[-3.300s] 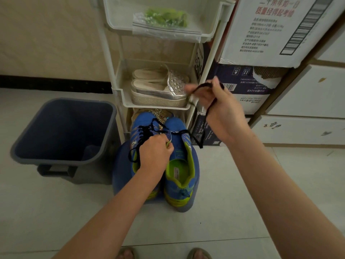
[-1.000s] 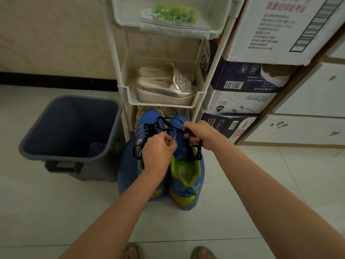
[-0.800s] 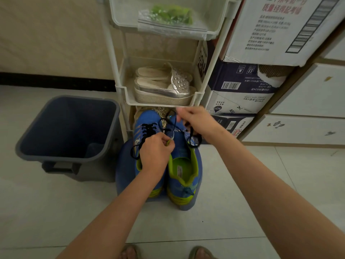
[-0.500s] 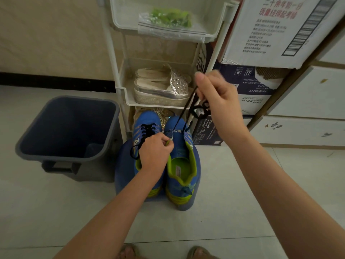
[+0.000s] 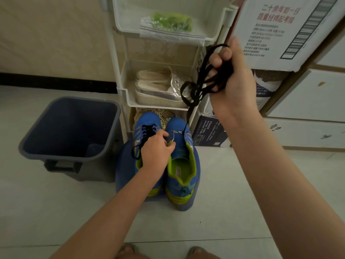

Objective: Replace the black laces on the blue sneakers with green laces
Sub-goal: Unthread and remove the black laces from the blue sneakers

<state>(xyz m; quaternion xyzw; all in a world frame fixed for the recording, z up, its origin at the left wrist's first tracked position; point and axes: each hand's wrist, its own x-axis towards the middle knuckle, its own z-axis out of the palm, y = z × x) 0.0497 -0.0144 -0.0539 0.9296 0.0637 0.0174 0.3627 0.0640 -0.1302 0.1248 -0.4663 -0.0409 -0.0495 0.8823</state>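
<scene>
Two blue sneakers with lime lining stand side by side on a low blue stool. The left sneaker (image 5: 144, 128) still carries a black lace. My left hand (image 5: 157, 149) pinches the tongue of the right sneaker (image 5: 183, 165). My right hand (image 5: 230, 79) is raised high and grips a bunched black lace (image 5: 197, 86), whose free end hangs down to the right sneaker's toe. Green laces (image 5: 170, 22) lie in a clear bag on the rack's top shelf.
A dark grey bin (image 5: 69, 131) stands open to the left of the sneakers. The white shelf rack (image 5: 121, 90) behind holds silver shoes (image 5: 160, 88). Cardboard boxes (image 5: 280, 28) and white cabinets (image 5: 308, 98) fill the right side. My toes (image 5: 128, 251) show at the bottom.
My right hand has pulled the black lace up and to the right, drawing it almost fully out of the right sneaker. My left hand has stayed on the tongue.
</scene>
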